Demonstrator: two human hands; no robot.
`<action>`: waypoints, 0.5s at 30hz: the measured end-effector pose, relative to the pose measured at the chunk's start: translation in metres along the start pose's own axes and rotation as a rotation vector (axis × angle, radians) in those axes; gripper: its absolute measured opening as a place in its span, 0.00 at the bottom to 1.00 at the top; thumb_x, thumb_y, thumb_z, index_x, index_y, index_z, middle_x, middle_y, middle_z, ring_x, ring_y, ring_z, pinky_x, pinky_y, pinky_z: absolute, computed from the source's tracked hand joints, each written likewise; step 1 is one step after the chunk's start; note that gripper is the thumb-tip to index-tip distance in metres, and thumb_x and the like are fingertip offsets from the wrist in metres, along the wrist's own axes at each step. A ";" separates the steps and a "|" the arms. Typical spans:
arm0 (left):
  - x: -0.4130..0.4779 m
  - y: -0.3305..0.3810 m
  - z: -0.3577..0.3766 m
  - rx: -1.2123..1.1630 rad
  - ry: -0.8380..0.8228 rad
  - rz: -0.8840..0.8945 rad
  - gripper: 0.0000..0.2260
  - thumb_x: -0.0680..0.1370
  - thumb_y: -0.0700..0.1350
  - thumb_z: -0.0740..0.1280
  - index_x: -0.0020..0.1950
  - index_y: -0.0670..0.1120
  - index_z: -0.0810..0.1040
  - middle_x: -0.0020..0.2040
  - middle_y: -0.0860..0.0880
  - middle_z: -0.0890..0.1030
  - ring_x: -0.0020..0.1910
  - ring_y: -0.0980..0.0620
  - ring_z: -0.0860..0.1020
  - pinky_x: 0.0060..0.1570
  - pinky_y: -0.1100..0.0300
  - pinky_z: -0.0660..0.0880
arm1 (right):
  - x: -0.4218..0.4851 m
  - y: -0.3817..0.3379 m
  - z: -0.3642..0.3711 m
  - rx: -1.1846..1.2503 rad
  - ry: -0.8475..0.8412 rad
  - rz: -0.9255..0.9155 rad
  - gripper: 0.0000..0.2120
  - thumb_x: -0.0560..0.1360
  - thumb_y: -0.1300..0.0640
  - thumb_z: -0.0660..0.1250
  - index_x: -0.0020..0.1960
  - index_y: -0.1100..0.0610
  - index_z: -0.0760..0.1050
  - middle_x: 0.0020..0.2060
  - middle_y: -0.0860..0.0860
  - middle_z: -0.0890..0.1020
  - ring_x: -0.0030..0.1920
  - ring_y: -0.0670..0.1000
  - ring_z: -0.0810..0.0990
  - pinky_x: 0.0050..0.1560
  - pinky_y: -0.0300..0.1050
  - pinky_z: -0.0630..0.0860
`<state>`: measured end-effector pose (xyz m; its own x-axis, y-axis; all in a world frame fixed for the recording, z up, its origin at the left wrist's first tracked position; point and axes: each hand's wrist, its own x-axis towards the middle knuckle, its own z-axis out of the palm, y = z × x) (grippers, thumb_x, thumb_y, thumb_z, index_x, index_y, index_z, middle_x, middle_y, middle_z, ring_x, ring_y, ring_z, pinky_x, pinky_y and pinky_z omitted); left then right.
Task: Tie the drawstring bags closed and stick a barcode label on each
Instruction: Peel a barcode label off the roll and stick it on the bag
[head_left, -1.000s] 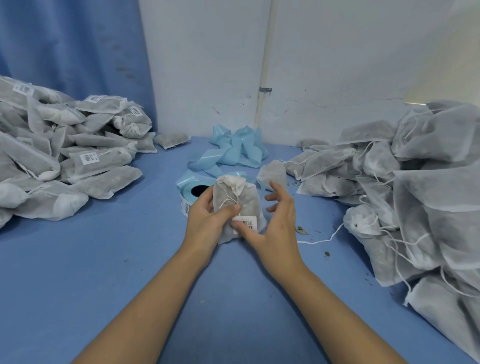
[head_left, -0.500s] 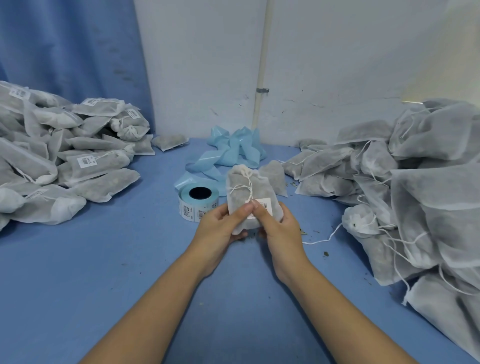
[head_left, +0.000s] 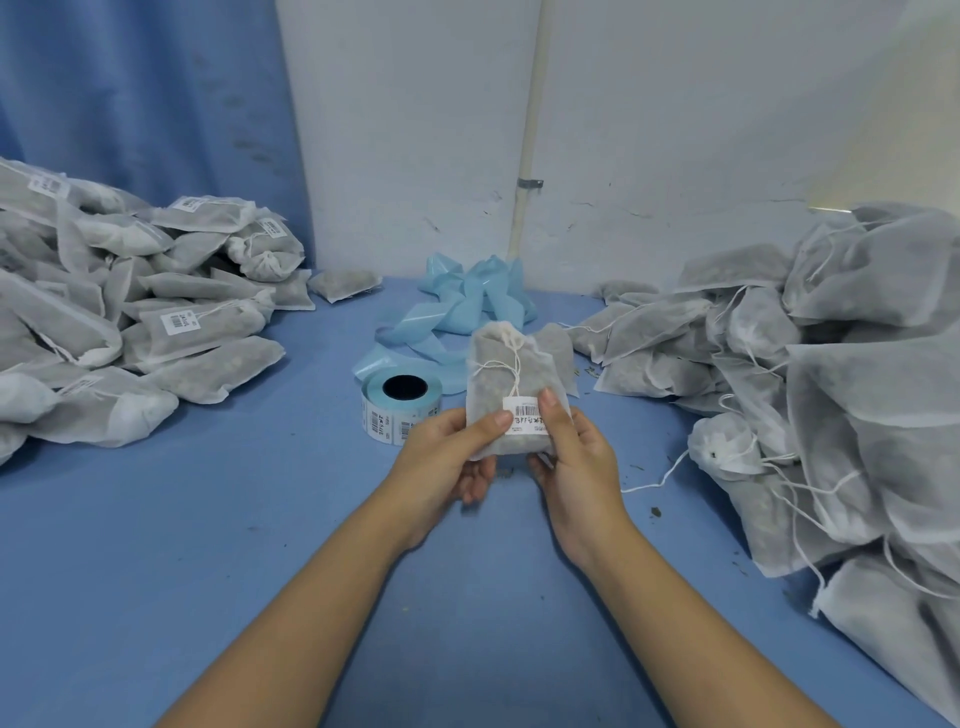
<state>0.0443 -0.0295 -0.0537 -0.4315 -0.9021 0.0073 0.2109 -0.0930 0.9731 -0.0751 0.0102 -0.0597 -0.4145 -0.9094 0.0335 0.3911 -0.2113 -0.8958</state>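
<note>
From the head view, a bag (head_left: 511, 374) is held upright above the table (head_left: 208, 545), just right of the roll (head_left: 402, 405) and in front of the blue liner (head_left: 467, 301). It is made of thin white fabric through which a dark grey-green filling is seen. Its neck is gathered and tied with a white cord (head_left: 511, 358), whose ends hang down the front. A white label (head_left: 524, 415) with a barcode and dark characters is stuck low on the front.

The bag's lower part is clamped by the left hand (head_left: 447, 457), thumb in front at the label's left edge and fingers behind. The other side is pinched by the right hand (head_left: 576, 462), thumb laid on the label's right part. Labelled bags are heaped in the left pile (head_left: 130, 322), and bags with loose cords in the right pile (head_left: 831, 374).

A second earlier the bag was held lower and further left, partly covering the roll, and the right hand's fingers were spread. Half a second ago the thumbs met on the label, whereas now they are parted and the barcode is exposed.
</note>
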 end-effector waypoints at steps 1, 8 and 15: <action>0.002 0.006 -0.002 -0.076 0.053 0.043 0.11 0.73 0.47 0.69 0.46 0.40 0.76 0.24 0.50 0.74 0.21 0.54 0.70 0.20 0.65 0.67 | 0.000 0.000 0.000 -0.038 0.009 0.009 0.15 0.67 0.44 0.69 0.43 0.56 0.76 0.34 0.49 0.79 0.33 0.45 0.76 0.33 0.35 0.73; 0.012 0.042 -0.031 -0.705 0.105 0.271 0.03 0.75 0.39 0.66 0.44 0.43 0.71 0.55 0.50 0.82 0.57 0.52 0.80 0.48 0.55 0.80 | 0.007 0.002 -0.006 -0.072 -0.001 0.068 0.06 0.74 0.56 0.69 0.44 0.59 0.77 0.33 0.48 0.79 0.29 0.44 0.73 0.33 0.35 0.73; 0.000 0.029 0.009 -0.028 -0.014 0.172 0.09 0.78 0.40 0.65 0.57 0.47 0.78 0.51 0.51 0.85 0.48 0.55 0.83 0.42 0.66 0.78 | 0.011 -0.003 -0.013 0.099 0.051 0.158 0.03 0.76 0.61 0.67 0.46 0.60 0.78 0.35 0.51 0.81 0.32 0.46 0.76 0.35 0.37 0.75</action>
<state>0.0429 -0.0281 -0.0233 -0.3988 -0.8999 0.1764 0.3067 0.0503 0.9505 -0.0913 0.0049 -0.0627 -0.3816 -0.9153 -0.1293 0.5324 -0.1033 -0.8401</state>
